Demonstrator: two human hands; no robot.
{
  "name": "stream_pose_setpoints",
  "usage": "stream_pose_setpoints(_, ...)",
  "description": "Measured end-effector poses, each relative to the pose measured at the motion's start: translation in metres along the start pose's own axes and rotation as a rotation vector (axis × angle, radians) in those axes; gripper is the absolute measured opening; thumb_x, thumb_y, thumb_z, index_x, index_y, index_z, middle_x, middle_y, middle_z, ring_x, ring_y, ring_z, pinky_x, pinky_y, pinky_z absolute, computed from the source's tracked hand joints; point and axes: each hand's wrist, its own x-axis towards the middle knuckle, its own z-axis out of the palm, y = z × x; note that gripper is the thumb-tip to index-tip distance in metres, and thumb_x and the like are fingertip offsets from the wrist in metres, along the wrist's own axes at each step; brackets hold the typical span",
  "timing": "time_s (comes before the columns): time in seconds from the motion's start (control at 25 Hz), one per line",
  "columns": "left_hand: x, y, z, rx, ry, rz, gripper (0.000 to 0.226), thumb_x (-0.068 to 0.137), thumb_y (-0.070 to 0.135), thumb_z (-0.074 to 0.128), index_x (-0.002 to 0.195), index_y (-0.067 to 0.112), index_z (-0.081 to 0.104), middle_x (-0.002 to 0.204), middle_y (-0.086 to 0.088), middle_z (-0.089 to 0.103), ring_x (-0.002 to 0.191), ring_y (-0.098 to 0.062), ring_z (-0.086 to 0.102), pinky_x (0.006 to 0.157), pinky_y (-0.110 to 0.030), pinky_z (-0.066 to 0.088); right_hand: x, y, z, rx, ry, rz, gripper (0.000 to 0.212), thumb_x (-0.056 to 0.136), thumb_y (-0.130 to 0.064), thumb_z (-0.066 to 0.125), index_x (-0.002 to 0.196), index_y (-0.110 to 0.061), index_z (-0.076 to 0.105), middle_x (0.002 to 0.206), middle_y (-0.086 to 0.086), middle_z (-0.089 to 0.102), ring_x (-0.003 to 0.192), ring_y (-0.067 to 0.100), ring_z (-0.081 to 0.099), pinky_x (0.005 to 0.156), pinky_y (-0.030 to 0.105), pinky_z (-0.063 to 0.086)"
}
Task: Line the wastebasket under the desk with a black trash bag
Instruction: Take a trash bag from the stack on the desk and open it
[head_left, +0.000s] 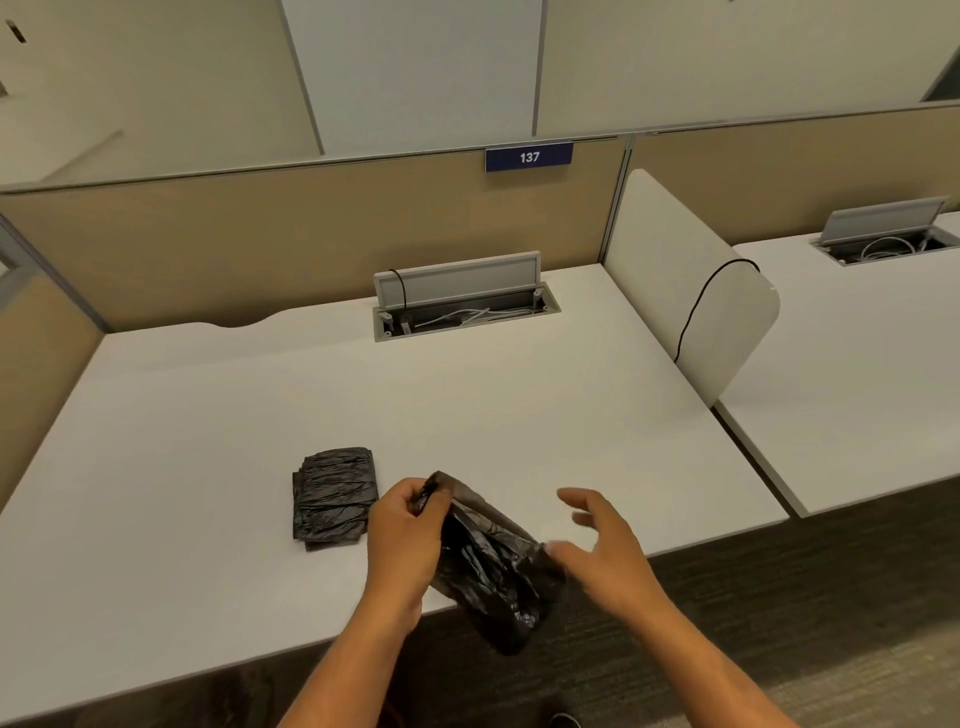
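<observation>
A folded black trash bag (488, 561) hangs over the front edge of the white desk (208, 467), partly unfolded. My left hand (405, 530) pinches its upper corner. My right hand (608, 545) is beside the bag's right side with fingers spread; whether its thumb touches the plastic is blurred. A stack of folded black trash bags (332, 499) lies on the desk just left of my left hand. The wastebasket is not in view.
An open cable tray (462, 306) with wires sits at the desk's back. A white divider panel (691, 291) with a black cable (701, 301) separates a neighbouring desk (857, 364) on the right. Beige partition walls stand behind and left. Dark carpet (779, 597) lies below.
</observation>
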Motion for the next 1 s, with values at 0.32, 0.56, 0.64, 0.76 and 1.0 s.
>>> stream_pose_setpoints(0.32,-0.019,0.020,0.009,0.038,-0.171,0.070,0.009,0.093,0.037,0.079,0.092,0.029,0.083,0.089,-0.001,0.084,0.088,-0.023,0.080,0.081,-0.045,0.065,0.010,-0.057,0.016,-0.266,-0.071,-0.259,0.031,0.089,-0.062,0.060,0.109,-0.041,0.070,0.112,-0.025,0.070,0.105,0.000,0.065,0.100,0.040,0.051)
stream_pose_setpoints(0.56,-0.020,0.015,-0.002,0.244,-0.223,0.139,0.015,0.082,0.021,0.089,0.090,0.024,0.078,0.087,0.002,0.082,0.082,-0.013,0.079,0.075,-0.036,0.065,0.016,-0.057,0.009,-0.240,-0.023,-0.305,0.015,0.099,-0.036,0.062,0.098,-0.030,0.075,0.092,-0.014,0.075,0.083,0.002,0.068,0.078,0.030,0.057)
stream_pose_setpoints(0.64,-0.020,0.012,-0.004,0.358,-0.225,0.139,0.021,0.085,0.007,0.081,0.089,0.027,0.076,0.086,0.007,0.080,0.080,-0.009,0.077,0.077,-0.041,0.066,0.015,-0.053,0.005,-0.226,0.002,-0.296,0.013,0.102,-0.030,0.058,0.096,-0.031,0.070,0.089,-0.013,0.073,0.081,0.002,0.068,0.076,0.030,0.056)
stream_pose_setpoints(0.76,-0.020,0.004,-0.011,0.469,-0.225,0.117,0.036,0.084,-0.005,0.070,0.087,0.030,0.077,0.088,0.007,0.077,0.079,-0.011,0.074,0.070,-0.038,0.063,0.013,-0.046,-0.004,-0.195,0.063,-0.248,0.018,0.105,-0.026,0.051,0.094,-0.035,0.061,0.081,-0.009,0.072,0.074,0.005,0.069,0.072,0.035,0.059)
stream_pose_setpoints(1.0,-0.012,-0.008,-0.032,0.618,-0.148,0.091,0.048,0.082,-0.013,0.063,0.086,0.032,0.077,0.088,0.006,0.078,0.086,-0.007,0.072,0.065,-0.019,0.051,0.006,-0.026,-0.030,-0.219,0.191,-0.228,0.014,0.108,-0.025,0.048,0.100,-0.030,0.059,0.077,-0.006,0.067,0.071,0.013,0.064,0.068,0.044,0.055)
